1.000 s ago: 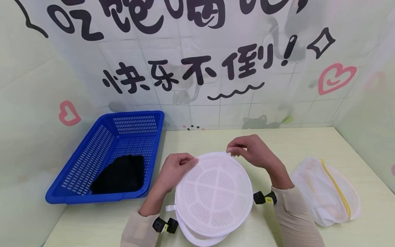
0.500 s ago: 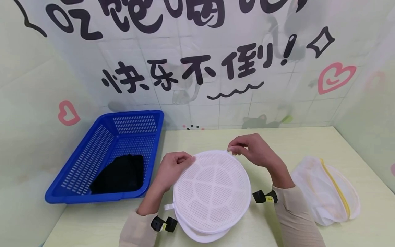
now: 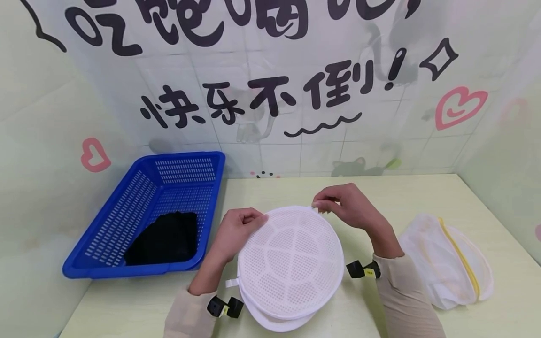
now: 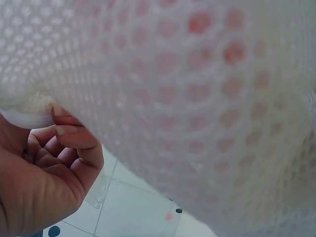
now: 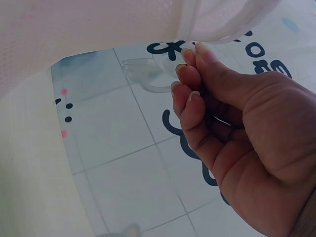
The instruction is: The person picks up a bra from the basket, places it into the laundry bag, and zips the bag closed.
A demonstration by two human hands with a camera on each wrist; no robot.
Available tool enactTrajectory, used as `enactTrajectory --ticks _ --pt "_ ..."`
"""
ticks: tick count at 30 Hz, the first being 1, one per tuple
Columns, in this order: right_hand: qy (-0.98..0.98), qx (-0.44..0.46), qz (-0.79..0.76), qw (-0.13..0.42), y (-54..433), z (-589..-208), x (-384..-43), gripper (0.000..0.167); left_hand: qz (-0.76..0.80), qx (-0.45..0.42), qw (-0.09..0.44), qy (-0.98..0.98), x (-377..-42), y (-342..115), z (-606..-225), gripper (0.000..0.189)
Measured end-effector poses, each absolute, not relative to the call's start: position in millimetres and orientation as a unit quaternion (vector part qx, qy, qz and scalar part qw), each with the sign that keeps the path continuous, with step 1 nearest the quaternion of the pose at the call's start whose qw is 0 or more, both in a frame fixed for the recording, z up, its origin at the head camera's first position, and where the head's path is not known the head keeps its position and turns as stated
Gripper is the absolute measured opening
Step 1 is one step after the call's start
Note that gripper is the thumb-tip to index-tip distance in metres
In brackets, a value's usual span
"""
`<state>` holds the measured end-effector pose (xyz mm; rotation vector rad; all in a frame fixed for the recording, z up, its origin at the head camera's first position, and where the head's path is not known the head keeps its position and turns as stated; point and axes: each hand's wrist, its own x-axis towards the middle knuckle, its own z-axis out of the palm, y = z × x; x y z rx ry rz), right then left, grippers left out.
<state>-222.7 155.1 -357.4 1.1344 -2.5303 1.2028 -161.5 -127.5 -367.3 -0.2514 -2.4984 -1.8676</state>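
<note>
A round white mesh laundry bag (image 3: 291, 263) is held up over the table, its flat face toward the head camera. At its upper left rim my left hand (image 3: 237, 230) pinches the edge between thumb and fingers. My right hand (image 3: 344, 204) has thumb and forefinger pinched at the bag's top right edge, as the right wrist view also shows (image 5: 237, 103). A small white tab (image 3: 232, 283) sticks out from the bag's left side. Through the mesh (image 4: 197, 94), the left wrist view shows pinkish-red patches.
A blue plastic basket (image 3: 107, 202) stands on the left with black cloth (image 3: 166, 239) in it. To the right, another white mesh bag (image 3: 439, 267) with a yellow zipper (image 3: 458, 256) lies on the pale table (image 3: 405, 192). A printed wall covering (image 3: 279, 155) rises behind.
The bag has shifted slightly left and up with my left hand since a second ago. Over the last half second, both hands stay nearly still.
</note>
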Motion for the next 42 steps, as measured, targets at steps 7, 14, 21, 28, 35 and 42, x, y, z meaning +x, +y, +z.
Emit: enactTrajectory --ticks 7,14,21,28,35,42 --pt "-0.835 0.377 0.397 0.061 154.8 -357.7 -223.1 0.005 -0.597 -0.075 0.007 -0.799 -161.8 -127.7 -368.3 0.013" --pt "-0.838 0.373 0.395 0.056 155.0 -356.8 -222.4 0.005 -0.594 -0.071 0.006 -0.801 -161.6 -127.6 -367.8 0.013" --pt "-0.833 0.382 0.395 0.058 155.8 -357.6 -223.2 0.006 -0.596 -0.066 0.003 -0.800 -161.2 -127.2 -367.4 0.013" --pt "-0.833 0.384 0.395 0.056 156.1 -357.2 -223.0 0.005 -0.597 -0.066 0.003 -0.799 -161.9 -127.6 -368.3 0.013" --pt "-0.835 0.377 0.398 0.055 157.3 -356.5 -221.5 0.004 -0.600 -0.062 0.016 -0.797 -162.6 -131.2 -370.1 0.013" --pt "-0.836 0.375 0.396 0.057 157.6 -356.1 -222.6 0.004 -0.593 -0.057 0.014 -0.803 -163.4 -132.1 -368.6 0.013"
